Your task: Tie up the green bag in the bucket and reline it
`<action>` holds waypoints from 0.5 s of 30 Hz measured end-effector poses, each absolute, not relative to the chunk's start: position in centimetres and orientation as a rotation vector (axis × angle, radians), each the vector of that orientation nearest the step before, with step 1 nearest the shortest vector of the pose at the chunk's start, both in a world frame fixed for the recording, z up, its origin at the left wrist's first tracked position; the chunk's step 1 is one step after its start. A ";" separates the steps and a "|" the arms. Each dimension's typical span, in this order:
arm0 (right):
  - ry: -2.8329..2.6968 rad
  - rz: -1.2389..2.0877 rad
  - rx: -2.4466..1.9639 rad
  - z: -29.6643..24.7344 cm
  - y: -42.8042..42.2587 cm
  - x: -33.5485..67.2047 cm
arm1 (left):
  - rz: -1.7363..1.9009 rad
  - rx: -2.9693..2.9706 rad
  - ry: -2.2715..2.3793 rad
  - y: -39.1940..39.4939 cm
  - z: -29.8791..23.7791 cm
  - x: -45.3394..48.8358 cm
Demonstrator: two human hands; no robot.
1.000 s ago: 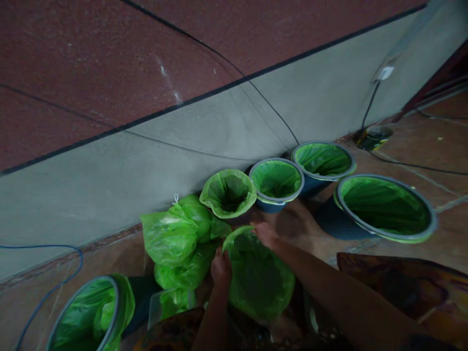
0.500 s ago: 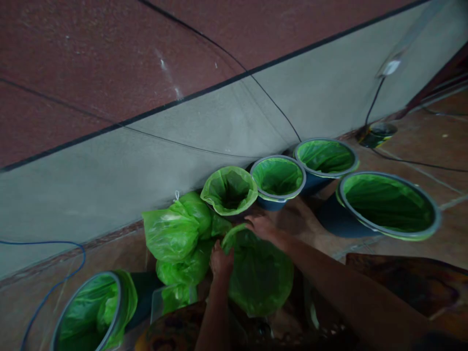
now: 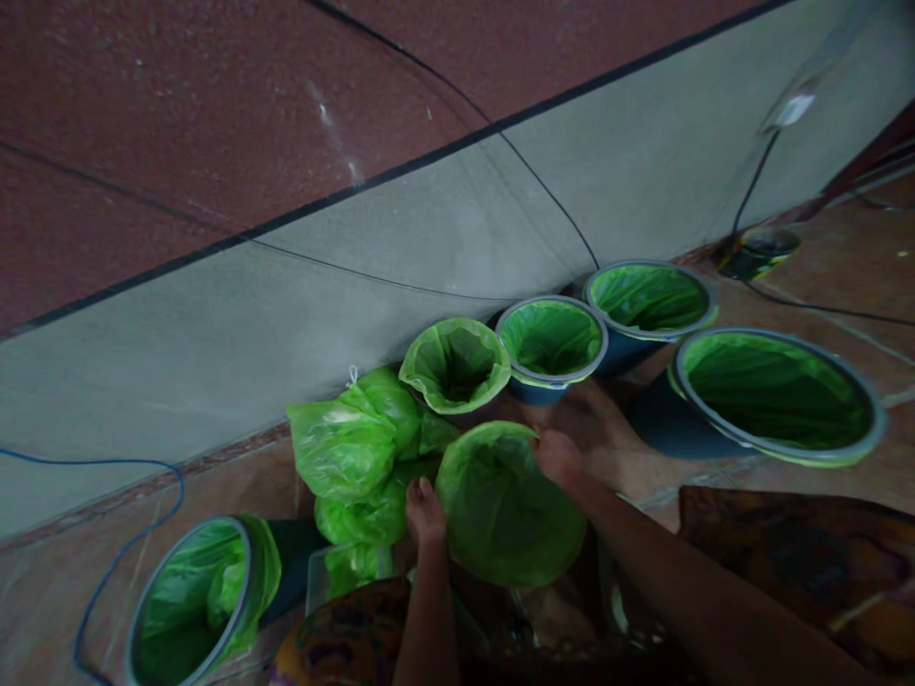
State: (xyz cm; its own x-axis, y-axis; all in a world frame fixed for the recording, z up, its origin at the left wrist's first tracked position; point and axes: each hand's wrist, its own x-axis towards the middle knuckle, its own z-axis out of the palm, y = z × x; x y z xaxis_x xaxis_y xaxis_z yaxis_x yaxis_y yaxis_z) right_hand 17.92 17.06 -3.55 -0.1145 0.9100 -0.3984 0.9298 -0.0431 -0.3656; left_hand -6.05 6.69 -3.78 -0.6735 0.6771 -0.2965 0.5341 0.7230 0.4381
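A bin with a pale green plastic bin liner (image 3: 511,534) folded over its mouth stands in front of me, between my forearms. My right hand (image 3: 559,457) pinches the liner's edge at the far right of the rim. My left hand (image 3: 427,514) is beside the left side of the rim, fingers curled; whether the liner is in them is hidden. Just left of that hand lie knotted, filled green plastic bags (image 3: 347,448). Behind the bin is a smaller bin lined in light green (image 3: 456,367). The outside of the bin I work on is mostly hidden.
Grey-rimmed blue bins with green liners stand along the wall (image 3: 552,338), in the corner row (image 3: 650,300) and at right (image 3: 779,395). Another lined bin (image 3: 190,600) lies tilted at lower left, near a blue cable (image 3: 129,543). A tin (image 3: 762,252) stands far right.
The liner's edge has spread from a bunched fold into a round mouth over the rim. My hands have moved apart, the right one going right along the edge.
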 end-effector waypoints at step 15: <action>2.189 -1.019 2.002 -2.7 17.9 18.4 | 0.309 1.298 2.320 8.5 -4.9 -2.9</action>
